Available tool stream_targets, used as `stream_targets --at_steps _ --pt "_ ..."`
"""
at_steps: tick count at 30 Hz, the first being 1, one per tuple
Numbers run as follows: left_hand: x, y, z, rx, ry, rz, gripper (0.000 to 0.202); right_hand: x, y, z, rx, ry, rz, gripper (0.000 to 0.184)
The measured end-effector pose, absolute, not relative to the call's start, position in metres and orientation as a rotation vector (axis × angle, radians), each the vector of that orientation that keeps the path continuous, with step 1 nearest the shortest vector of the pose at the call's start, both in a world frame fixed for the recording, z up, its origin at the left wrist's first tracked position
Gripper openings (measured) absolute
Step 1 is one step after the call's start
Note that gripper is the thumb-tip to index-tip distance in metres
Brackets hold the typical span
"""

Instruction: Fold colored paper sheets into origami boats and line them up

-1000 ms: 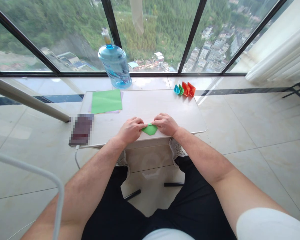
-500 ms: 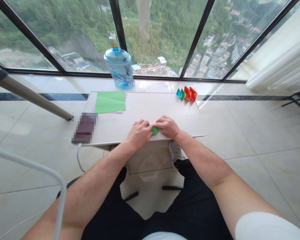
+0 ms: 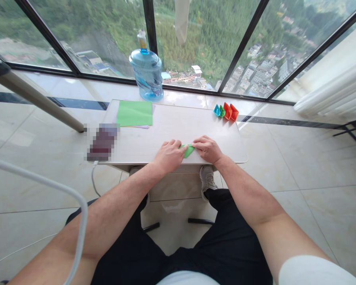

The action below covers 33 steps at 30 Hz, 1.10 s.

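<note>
Left hand (image 3: 169,156) and right hand (image 3: 208,149) pinch the folded green paper (image 3: 189,151) lying between them.

No text can be read with certainty. Low on the side of the bottle (image 3: 147,75), dark bluish-purple marks (image 3: 158,94) look like part of a printed label, yet they are too small and blurred to make out as letters, a brand or numbers. Pixelation covers the device (image 3: 102,143) at the tabletop's (image 3: 130,156) left end, hiding any writing there.
</note>
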<state>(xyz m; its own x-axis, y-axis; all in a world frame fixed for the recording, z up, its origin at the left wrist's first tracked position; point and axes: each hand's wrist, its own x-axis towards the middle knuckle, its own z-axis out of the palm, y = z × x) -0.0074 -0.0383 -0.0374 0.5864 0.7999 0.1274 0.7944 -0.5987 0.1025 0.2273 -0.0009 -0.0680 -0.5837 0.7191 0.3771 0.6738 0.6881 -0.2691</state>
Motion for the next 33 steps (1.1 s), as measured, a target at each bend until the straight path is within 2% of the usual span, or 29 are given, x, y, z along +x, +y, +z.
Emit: stream_targets --at_steps 14,19,24,29,33 --pt "0.0 -0.047 -0.038 2.762 1.466 0.189 0.04 0.231 -0.003 -0.07 -1.061 -2.478 0.034 0.032" --pt "0.001 -0.046 -0.036 2.707 1.494 0.224 0.041 0.227 -0.009 -0.058 -1.285 -2.55 0.009 0.037" --pt "0.009 -0.05 -0.039 2.625 1.587 0.318 0.053 0.203 -0.024 -0.036 -1.605 -2.603 -0.048 0.04" --pt "0.019 -0.055 -0.045 2.535 1.689 0.327 0.063 0.167 -0.037 -0.024 -1.878 -2.582 -0.072 0.035" --pt "0.019 -0.055 -0.047 2.543 1.682 0.343 0.061 0.155 -0.037 -0.022 -1.876 -2.614 -0.038 0.035"
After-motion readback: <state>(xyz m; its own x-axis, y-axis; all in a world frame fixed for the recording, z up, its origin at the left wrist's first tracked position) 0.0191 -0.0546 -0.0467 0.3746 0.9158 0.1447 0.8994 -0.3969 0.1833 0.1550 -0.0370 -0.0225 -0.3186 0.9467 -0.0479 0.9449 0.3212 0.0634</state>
